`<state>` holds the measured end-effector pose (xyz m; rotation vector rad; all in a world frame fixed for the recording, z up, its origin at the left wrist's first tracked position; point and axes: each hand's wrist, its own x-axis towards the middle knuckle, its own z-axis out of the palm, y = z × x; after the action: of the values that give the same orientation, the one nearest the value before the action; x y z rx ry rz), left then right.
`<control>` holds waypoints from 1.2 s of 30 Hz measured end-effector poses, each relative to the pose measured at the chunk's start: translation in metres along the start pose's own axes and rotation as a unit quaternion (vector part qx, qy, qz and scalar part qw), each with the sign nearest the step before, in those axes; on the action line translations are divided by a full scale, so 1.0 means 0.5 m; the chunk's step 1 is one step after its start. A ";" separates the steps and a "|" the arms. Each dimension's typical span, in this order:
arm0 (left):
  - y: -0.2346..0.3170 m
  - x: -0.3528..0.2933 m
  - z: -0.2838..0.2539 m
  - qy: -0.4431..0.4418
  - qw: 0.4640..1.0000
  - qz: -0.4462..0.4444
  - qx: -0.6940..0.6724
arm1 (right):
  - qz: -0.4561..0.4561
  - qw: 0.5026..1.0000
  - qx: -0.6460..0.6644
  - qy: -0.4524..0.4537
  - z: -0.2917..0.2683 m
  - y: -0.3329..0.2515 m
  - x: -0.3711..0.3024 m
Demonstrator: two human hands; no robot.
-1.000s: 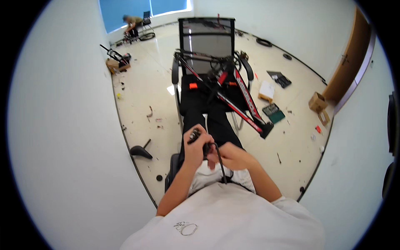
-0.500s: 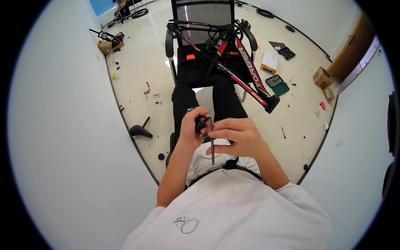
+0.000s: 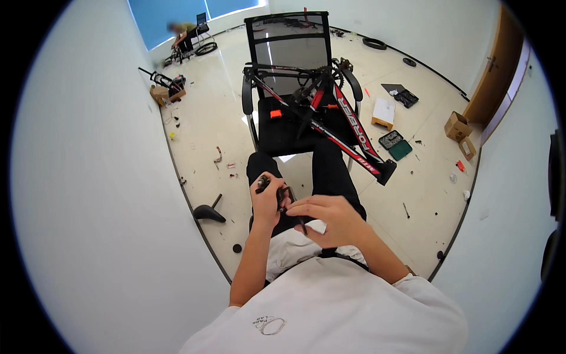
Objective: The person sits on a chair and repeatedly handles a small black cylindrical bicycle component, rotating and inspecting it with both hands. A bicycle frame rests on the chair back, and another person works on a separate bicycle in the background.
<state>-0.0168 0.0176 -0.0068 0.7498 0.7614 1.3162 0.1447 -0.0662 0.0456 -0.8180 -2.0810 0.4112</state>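
Black-and-silver metal-looking part (image 3: pixel 263 184), compact and partly hidden, sat inside the left hand (image 3: pixel 266 203), above the black-trousered left thigh (image 3: pixel 261 163); that hand was curled firmly around it. The right hand (image 3: pixel 335 219) was mostly open, thumb apart from straightened fingers, beside a dark L-shaped metal hex key (image 3: pixel 303 226); whether it touched the key could not be told. With so loose a pose, the key seemed liable to tip and drop, while a weak left grip could let the part twist. A bump might have slid the red-and-black bicycle frame (image 3: pixel 354 121), one end jutting past its black mesh armchair (image 3: pixel 289 53). Counted: one part, one key, one frame, one armchair, one black saddle (image 3: pixel 210 214), two black tyre-like rings (image 3: pixel 374 47).
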 end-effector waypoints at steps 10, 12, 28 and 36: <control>0.042 -0.013 -0.004 0.085 0.823 0.445 0.344 | 0.184 0.941 0.136 -0.249 0.021 0.026 -0.004; 0.049 -0.059 0.029 0.014 0.779 0.474 0.410 | 0.155 0.954 0.202 -0.161 0.059 0.090 -0.028; -0.094 -0.067 0.059 -0.260 0.886 0.099 0.372 | 0.144 0.984 0.047 0.097 -0.034 0.174 -0.010; -0.038 -0.040 0.060 -0.048 0.995 0.021 0.088 | 0.001 0.999 -0.037 -0.006 -0.008 0.054 0.001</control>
<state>0.0167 -0.0058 -0.0049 0.9687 0.7944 1.2517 0.1588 -0.0461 0.0337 -0.8627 -2.1169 0.3437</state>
